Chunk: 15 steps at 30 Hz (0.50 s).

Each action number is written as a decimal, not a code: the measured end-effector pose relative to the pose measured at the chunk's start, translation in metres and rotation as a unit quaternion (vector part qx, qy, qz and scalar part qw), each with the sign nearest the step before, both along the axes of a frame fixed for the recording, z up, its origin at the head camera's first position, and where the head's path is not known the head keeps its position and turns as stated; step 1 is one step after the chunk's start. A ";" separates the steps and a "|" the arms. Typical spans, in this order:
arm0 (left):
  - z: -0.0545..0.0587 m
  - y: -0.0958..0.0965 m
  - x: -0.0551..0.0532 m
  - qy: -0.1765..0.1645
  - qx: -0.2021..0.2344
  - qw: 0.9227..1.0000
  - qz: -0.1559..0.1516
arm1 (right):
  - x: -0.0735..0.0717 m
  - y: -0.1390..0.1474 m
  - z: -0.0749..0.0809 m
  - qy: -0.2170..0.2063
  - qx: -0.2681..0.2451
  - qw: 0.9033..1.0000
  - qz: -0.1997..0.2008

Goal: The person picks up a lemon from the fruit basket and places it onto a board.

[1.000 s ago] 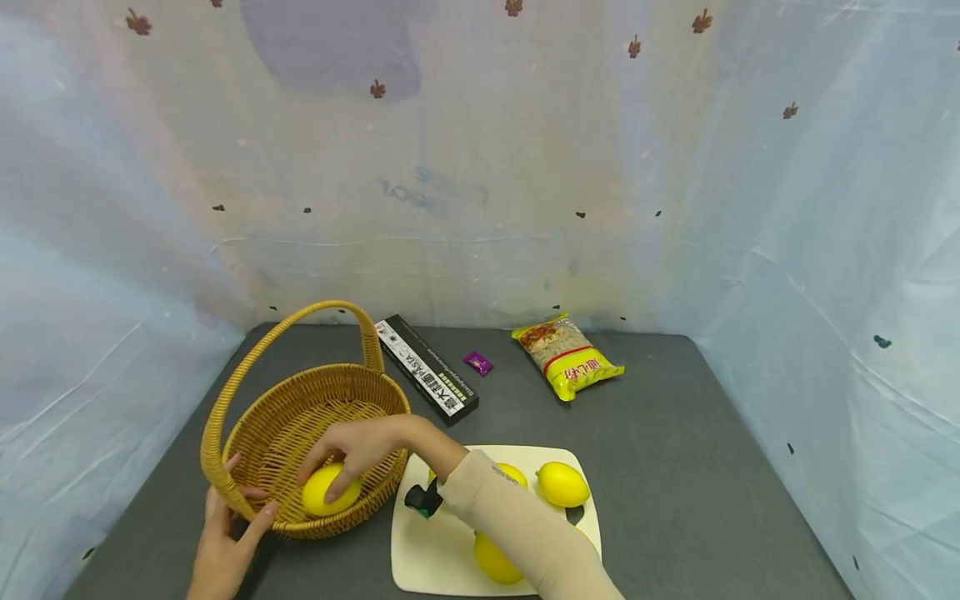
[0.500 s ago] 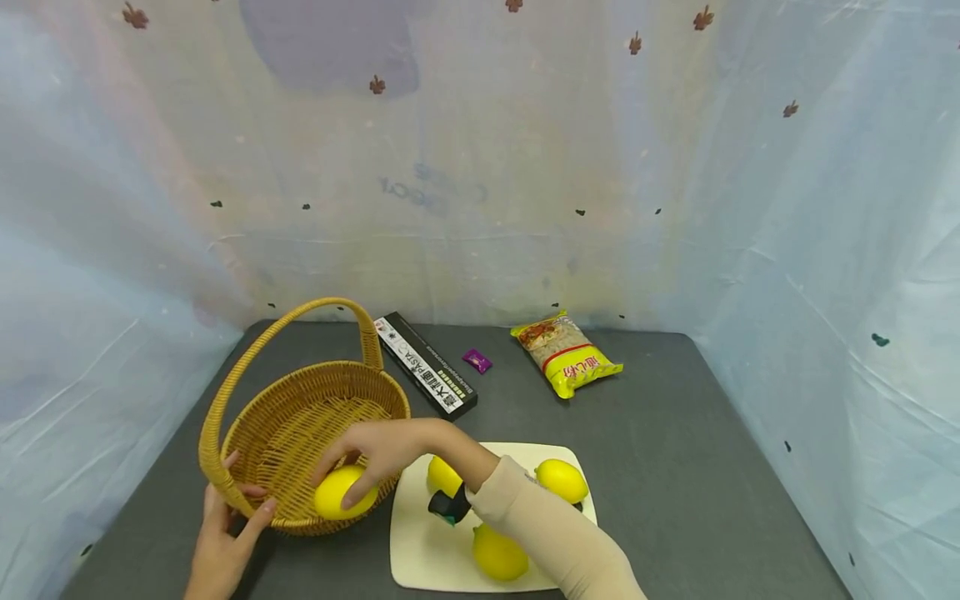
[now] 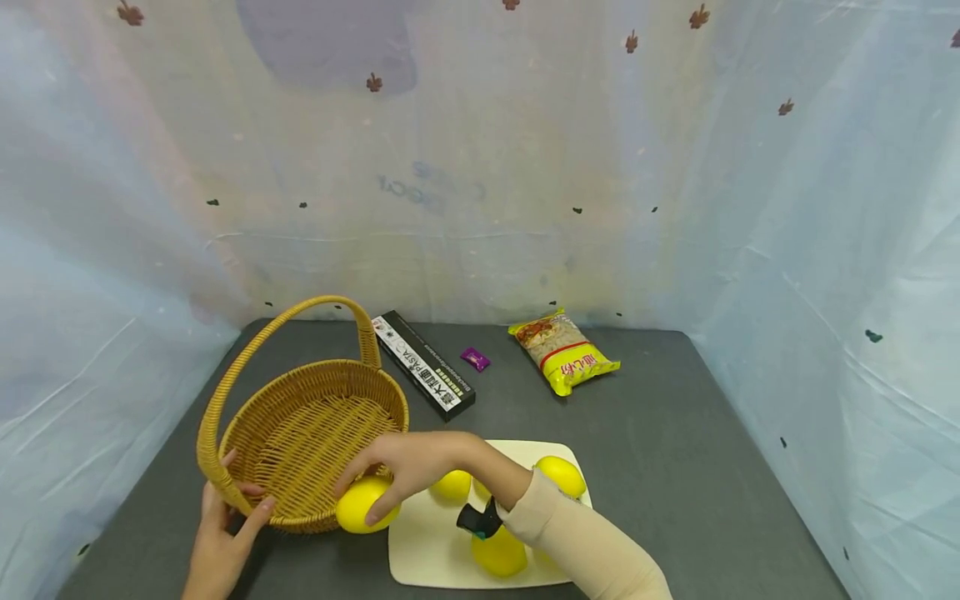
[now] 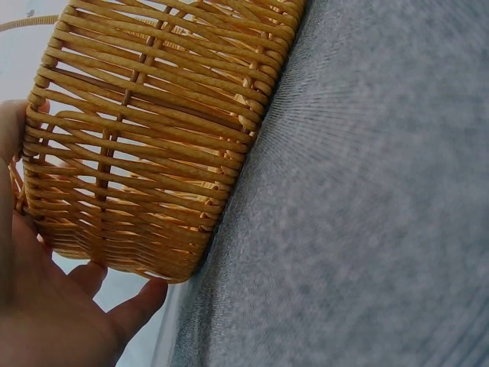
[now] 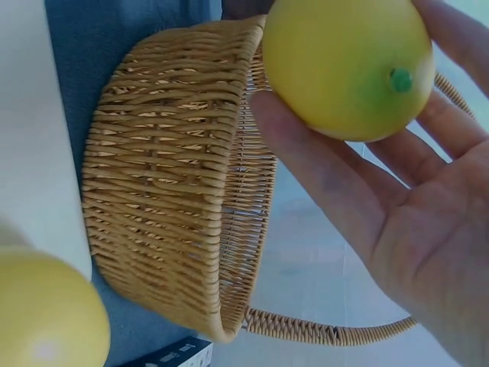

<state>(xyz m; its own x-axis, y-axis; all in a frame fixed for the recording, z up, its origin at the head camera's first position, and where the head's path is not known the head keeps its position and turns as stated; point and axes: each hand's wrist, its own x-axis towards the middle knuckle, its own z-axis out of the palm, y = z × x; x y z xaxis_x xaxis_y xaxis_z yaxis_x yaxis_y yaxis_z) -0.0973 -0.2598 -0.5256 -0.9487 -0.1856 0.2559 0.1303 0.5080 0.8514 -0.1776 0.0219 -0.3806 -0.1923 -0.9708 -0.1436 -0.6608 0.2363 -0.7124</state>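
My right hand (image 3: 416, 467) holds a yellow lemon (image 3: 363, 505) between thumb and fingers, at the near right rim of a wicker basket (image 3: 330, 433). In the right wrist view the lemon (image 5: 348, 65) shows a green stem nub and sits above the basket's rim. My left hand (image 3: 221, 533) grips the basket's near left rim beside the foot of its tall handle. The left wrist view shows that hand (image 4: 69, 306) with fingers against the woven wall (image 4: 145, 138). No lemon shows inside the basket. Several lemons (image 3: 498, 552) lie on a cream tray (image 3: 427, 550), partly hidden by my right arm.
Behind the basket lies a black and white pasta box (image 3: 423, 367). A small purple packet (image 3: 476, 359) is to its right, then a yellow bag of dry food (image 3: 564, 352). Pale curtains (image 3: 480, 167) enclose the dark grey table (image 3: 675, 467) at the back and sides.
My right hand has lifted the lemon out of the basket and moved right to its near rim, toward the tray. The left hand stays on the basket.
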 end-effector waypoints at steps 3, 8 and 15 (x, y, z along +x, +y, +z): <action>0.001 0.000 -0.001 0.001 -0.002 1.000 -0.001 | 0.004 0.009 -0.001 -0.001 -0.005 1.000 -0.006; 0.002 0.000 -0.001 0.004 -0.004 1.000 -0.001 | 0.011 0.025 -0.006 -0.002 -0.004 1.000 -0.030; 0.002 0.000 0.000 0.004 -0.009 1.000 0.007 | 0.020 0.044 -0.014 -0.002 -0.005 0.998 -0.056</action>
<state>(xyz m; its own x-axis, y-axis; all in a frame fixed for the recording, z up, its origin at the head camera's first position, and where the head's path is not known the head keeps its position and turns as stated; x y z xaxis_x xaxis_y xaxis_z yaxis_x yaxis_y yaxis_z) -0.0977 -0.2598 -0.5234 -0.9437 -0.1948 0.2673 0.1300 0.5247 0.8413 -0.1578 0.0656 -0.3946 -0.2992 -0.9445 -0.1357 -0.6273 0.3019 -0.7179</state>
